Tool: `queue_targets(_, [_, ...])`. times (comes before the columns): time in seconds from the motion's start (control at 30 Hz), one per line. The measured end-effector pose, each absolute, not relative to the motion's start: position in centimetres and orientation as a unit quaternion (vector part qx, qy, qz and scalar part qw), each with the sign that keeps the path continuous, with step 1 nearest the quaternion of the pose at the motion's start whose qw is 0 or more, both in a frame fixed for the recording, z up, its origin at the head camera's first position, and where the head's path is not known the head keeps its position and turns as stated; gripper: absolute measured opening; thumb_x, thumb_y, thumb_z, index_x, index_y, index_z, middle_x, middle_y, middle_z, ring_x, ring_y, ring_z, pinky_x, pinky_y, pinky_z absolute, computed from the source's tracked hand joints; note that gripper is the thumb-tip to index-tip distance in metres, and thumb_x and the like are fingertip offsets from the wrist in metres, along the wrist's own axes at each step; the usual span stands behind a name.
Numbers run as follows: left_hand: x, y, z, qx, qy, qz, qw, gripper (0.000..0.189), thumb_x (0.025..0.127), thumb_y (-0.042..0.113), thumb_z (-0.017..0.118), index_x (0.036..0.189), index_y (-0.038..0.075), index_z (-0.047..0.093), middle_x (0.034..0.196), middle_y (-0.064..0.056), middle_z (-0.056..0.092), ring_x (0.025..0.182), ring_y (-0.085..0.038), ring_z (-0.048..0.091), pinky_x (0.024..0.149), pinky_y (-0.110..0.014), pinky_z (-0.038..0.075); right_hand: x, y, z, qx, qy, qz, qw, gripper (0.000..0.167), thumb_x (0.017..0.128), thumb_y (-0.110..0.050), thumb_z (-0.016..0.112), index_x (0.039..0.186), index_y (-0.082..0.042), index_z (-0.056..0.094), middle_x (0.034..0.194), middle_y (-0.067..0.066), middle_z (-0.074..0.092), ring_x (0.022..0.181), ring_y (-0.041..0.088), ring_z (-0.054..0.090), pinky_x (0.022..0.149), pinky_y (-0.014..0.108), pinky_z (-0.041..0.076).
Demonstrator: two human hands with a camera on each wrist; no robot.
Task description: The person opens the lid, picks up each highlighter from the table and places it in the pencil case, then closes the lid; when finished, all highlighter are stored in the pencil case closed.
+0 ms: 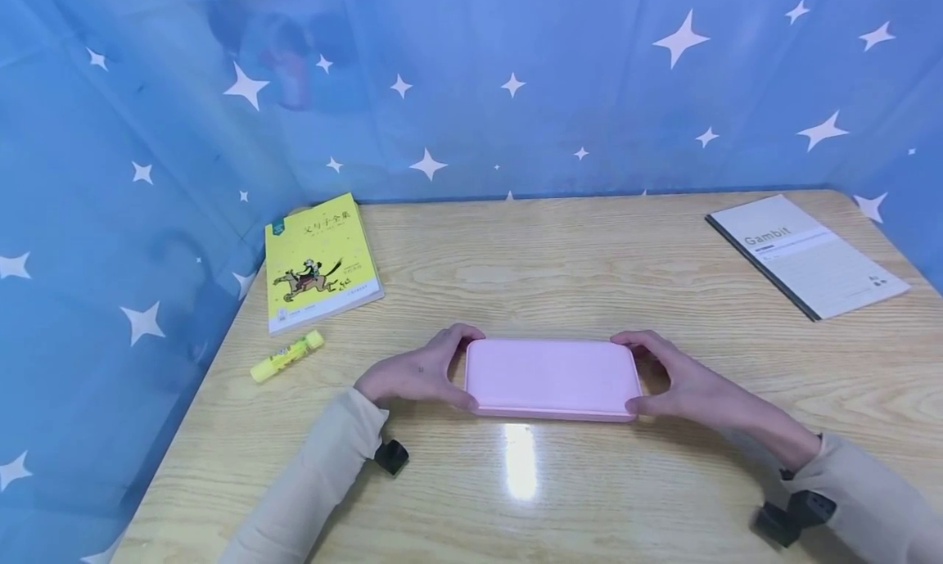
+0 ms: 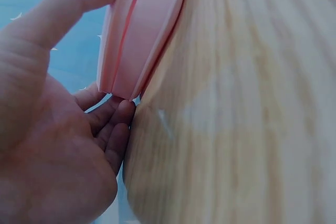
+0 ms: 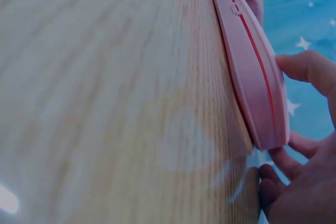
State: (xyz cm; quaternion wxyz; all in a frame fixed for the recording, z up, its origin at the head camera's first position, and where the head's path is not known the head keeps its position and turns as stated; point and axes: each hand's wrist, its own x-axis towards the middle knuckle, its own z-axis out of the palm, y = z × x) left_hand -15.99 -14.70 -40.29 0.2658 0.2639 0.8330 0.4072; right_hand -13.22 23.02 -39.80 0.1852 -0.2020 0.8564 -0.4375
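Observation:
A pink pencil case point(image 1: 552, 376), a flat rounded box, lies lengthwise on the wooden table. My left hand point(image 1: 423, 372) grips its left end, thumb at the near corner and fingers at the far one. At the opposite end, my right hand point(image 1: 685, 384) holds it the same way. Along the side of the pencil case point(image 3: 252, 61) runs a red seam, with a small tab near one end in the right wrist view. Fingers of the left hand point(image 2: 58, 145) curl behind the case's end in the left wrist view.
A yellow book point(image 1: 320, 261) lies at the back left, with a yellow glue stick point(image 1: 287, 356) just in front of it. On the right is a white notebook point(image 1: 806, 253) with a dark spine. A blue starry curtain point(image 1: 471, 81) hangs behind the table point(image 1: 545, 261).

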Motion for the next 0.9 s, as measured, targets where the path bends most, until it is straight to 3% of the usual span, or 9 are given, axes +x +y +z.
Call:
queue_targets(0.17, [-15.5,-14.8,-40.0,0.257,0.833,0.404,0.276,0.089,0.068,0.033,0.084,0.137,0.012,0.031,0.134,-0.001,0.035,0.126,-0.013,0.03,0.107,-0.033,0.025,-12.7,22.7,-39.7,-0.198,0.852,-0.444,0.196,0.076,0.076,-0.025,0.08,0.138,-0.015,0.037,0.136,0.008,0.037,0.122,0.026,0.033,0.092,0.015,0.028])
queue_targets(0.3, [-15.4,-14.9,-39.9,0.252,0.84,0.394,0.274,0.089,0.067,0.034,0.083,0.137,0.014,0.031,0.135,-0.001,0.035,0.126,-0.013,0.03,0.106,-0.034,0.025,-12.6,22.4,-39.3,-0.202,0.853,-0.438,0.199,0.077,0.076,-0.025,0.08,0.138,-0.013,0.036,0.139,0.012,0.033,0.127,0.031,0.028,0.102,0.041,0.025])
queue_targets(0.4, [-15.4,-14.9,-39.9,0.253,0.845,0.387,0.268,0.09,0.066,0.035,0.084,0.137,0.014,0.032,0.134,-0.001,0.035,0.126,-0.013,0.03,0.106,-0.034,0.025,-12.7,22.2,-39.2,-0.204,0.854,-0.436,0.198,0.078,0.075,-0.025,0.08,0.137,-0.011,0.035,0.139,0.014,0.032,0.128,0.034,0.026,0.099,0.059,0.02])
queue_targets(0.63, [-15.2,-15.2,-40.3,0.257,0.847,0.383,0.265,0.09,0.066,0.036,0.083,0.137,0.013,0.032,0.135,-0.001,0.036,0.126,-0.012,0.031,0.106,-0.033,0.026,-12.5,22.0,-39.6,-0.2,0.856,-0.434,0.195,0.078,0.074,-0.025,0.081,0.137,-0.012,0.037,0.138,0.011,0.035,0.127,0.031,0.029,0.099,0.053,0.023])
queue_targets(0.83, [-14.9,-15.5,-39.7,0.26,0.854,0.369,0.258,0.092,0.068,0.036,0.083,0.139,0.01,0.031,0.136,-0.002,0.036,0.125,-0.013,0.032,0.106,-0.033,0.027,-12.8,21.9,-39.3,-0.214,0.867,-0.411,0.183,0.078,0.072,-0.028,0.082,0.137,-0.015,0.04,0.133,0.004,0.04,0.121,0.024,0.037,0.098,0.031,0.03])
queue_targets(0.9, [-14.9,-15.5,-39.4,0.262,0.859,0.358,0.255,0.09,0.07,0.035,0.081,0.14,0.009,0.03,0.136,-0.003,0.036,0.125,-0.013,0.033,0.106,-0.034,0.028,-13.0,21.7,-39.2,-0.231,0.87,-0.398,0.176,0.077,0.073,-0.03,0.082,0.137,-0.015,0.041,0.132,0.004,0.041,0.118,0.023,0.039,0.096,0.029,0.033])
